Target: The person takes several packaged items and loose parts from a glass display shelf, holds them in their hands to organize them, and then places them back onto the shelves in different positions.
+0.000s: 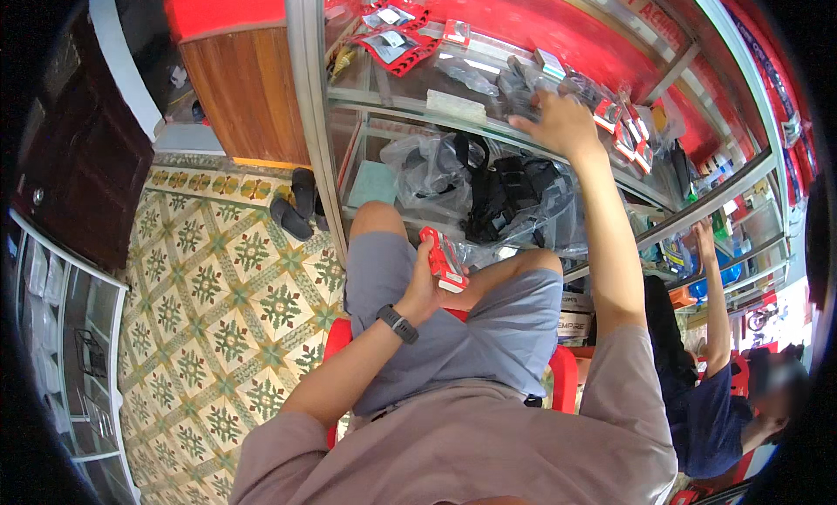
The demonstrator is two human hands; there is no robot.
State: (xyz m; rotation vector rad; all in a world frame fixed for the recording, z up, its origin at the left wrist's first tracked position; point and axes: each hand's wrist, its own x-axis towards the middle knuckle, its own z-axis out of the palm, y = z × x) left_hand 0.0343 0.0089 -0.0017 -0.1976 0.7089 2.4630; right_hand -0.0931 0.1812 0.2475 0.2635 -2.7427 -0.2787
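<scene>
My left hand [428, 284], with a dark band on its wrist, holds a small red and white box [443, 260] above my lap. My right hand [562, 122] reaches over the upper glass shelf of a display case, fingers spread, beside dark items in clear plastic [518, 89]; its fingertips are partly blurred, and I cannot tell whether they touch anything. Several red and white packages [624, 132] lie to the right of that hand. Farther left on this shelf are a white block [456, 107], a clear plastic bag [467, 75] and red pouches [392, 46].
Black straps in clear plastic [516, 191] fill the lower shelf. A metal-framed post [307, 112] stands at the case's left end. Dark slippers [292, 217] lie on the patterned tile floor [229, 335]. Another person [709, 413] reaches into shelves at the right.
</scene>
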